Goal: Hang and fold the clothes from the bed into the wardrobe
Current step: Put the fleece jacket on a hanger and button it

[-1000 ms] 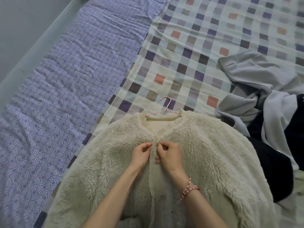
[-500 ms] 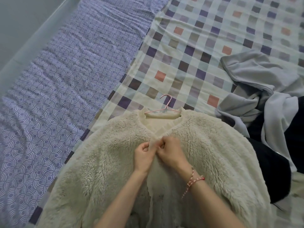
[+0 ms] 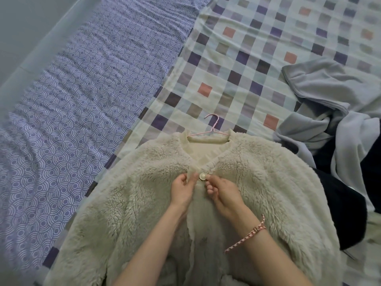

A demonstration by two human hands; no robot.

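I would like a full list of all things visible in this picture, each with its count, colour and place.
patterned sheet: 1, purple with white arcs, left part of the bed
checked quilt: 1, pale with purple, grey and pink squares, right part of the bed
fleece cardigan: 1, cream, flat on the quilt
hanger: 1, pink, inside the cardigan's neck
button: 1, pearl white, on the cardigan's front, between the hands
grey garments: heap, count unclear, light grey, on the quilt at right
dark garment: 1, black or navy, right of the cardigan
bracelet: 1, red and white, right wrist
left hand: pinches the front edge left of the button
right hand: pinches the front edge at the button
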